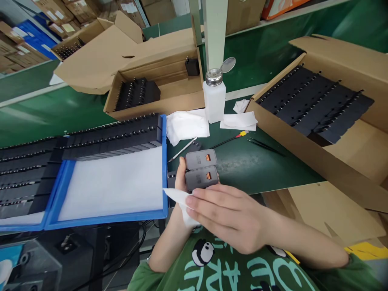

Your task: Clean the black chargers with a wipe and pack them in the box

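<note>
My left hand [180, 176] grips two dark grey chargers [201, 169] stacked together, their orange USB ports facing up toward me. My right hand [226, 214] lies over their near side and pinches a white wipe [178, 198] against them. Both hands hover over the near edge of the green table [251, 165], just right of the blue tray [164, 161].
The blue tray holds rows of black chargers [112, 135] and white foam. A white dispenser bottle [214, 95], white cloths [186, 125], tweezers [263, 144] and a thin tool [182, 149] lie ahead. Cardboard boxes with black chargers stand behind [157, 87] and to the right [315, 103].
</note>
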Demonstrator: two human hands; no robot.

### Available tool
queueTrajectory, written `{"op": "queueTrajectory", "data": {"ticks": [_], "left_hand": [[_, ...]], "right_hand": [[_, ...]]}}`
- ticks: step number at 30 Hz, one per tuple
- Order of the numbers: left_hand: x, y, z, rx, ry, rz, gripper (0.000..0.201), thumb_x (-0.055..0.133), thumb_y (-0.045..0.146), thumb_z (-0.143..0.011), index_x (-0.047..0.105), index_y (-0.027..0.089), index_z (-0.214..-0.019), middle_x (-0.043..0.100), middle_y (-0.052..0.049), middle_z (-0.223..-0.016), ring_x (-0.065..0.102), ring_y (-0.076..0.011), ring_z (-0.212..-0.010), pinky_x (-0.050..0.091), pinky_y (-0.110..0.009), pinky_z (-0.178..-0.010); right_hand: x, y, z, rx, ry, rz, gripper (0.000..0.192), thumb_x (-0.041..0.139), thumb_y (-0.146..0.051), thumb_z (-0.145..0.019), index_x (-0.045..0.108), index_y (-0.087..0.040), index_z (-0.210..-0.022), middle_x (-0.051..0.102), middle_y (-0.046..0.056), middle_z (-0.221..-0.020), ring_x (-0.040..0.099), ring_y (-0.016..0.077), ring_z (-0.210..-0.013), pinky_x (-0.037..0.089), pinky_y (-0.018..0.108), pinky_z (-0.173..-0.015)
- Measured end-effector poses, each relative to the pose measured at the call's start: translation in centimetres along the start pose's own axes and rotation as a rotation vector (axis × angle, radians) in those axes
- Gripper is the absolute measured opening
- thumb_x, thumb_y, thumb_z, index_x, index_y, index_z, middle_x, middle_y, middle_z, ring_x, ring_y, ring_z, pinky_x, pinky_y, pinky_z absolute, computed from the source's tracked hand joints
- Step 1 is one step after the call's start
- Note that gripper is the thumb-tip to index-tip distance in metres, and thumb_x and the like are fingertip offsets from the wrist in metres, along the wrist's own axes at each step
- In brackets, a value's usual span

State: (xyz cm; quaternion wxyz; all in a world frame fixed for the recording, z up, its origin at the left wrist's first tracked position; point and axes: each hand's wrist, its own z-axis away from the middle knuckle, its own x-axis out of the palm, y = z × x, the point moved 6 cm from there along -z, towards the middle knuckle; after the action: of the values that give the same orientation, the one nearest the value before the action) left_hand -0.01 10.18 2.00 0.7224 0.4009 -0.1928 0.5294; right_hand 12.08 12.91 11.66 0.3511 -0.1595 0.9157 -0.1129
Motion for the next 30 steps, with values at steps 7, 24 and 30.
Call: {"op": "queueTrajectory", "data": {"ticks": [7, 24, 30], "left_hand": [[0.8, 0.1, 0.0, 0.057, -0.018, -0.016, 0.058, 0.068, 0.074, -0.073, 0.069, 0.018, -0.090, 0.064, -0.005, -0.071, 0.057, -0.0154, -0.058, 0.048, -0.026, -0.051], [3.1, -0.5, 1.2, 0.191, 0.293, 0.108, 0.054, 0.048, 0.072, -0.090, 0.070, 0.025, -0.109, 0.073, -0.006, -0.095, 0.068, -0.0177, -0.077, 0.057, -0.027, -0.068], [3.7, -0.8, 0.9, 0.373, 0.285, 0.086, 0.050, 0.043, 0.068, -0.095, 0.073, 0.034, -0.117, 0.078, -0.002, -0.100, 0.075, -0.0193, -0.088, 0.061, -0.026, -0.073]], "right_hand": [[-1.5, 7.3, 7.2, 0.190, -0.236, 0.101, 0.043, 0.042, -0.006, -0.098, 0.057, -0.017, -0.137, 0.072, 0.010, -0.125, 0.064, 0.0199, -0.125, 0.058, 0.040, -0.102], [3.5, 6.5, 3.7, 0.632, -0.056, -0.510, 0.117, 0.079, -0.060, -0.074, 0.007, -0.033, -0.162, 0.012, 0.011, -0.171, 0.014, 0.0319, -0.157, 0.026, 0.056, -0.124], [4.4, 6.0, 4.1, 0.600, 0.056, -0.577, 0.111, 0.078, -0.046, -0.082, 0.003, -0.032, -0.162, 0.008, 0.010, -0.171, 0.010, 0.0285, -0.159, 0.020, 0.052, -0.127]]}}
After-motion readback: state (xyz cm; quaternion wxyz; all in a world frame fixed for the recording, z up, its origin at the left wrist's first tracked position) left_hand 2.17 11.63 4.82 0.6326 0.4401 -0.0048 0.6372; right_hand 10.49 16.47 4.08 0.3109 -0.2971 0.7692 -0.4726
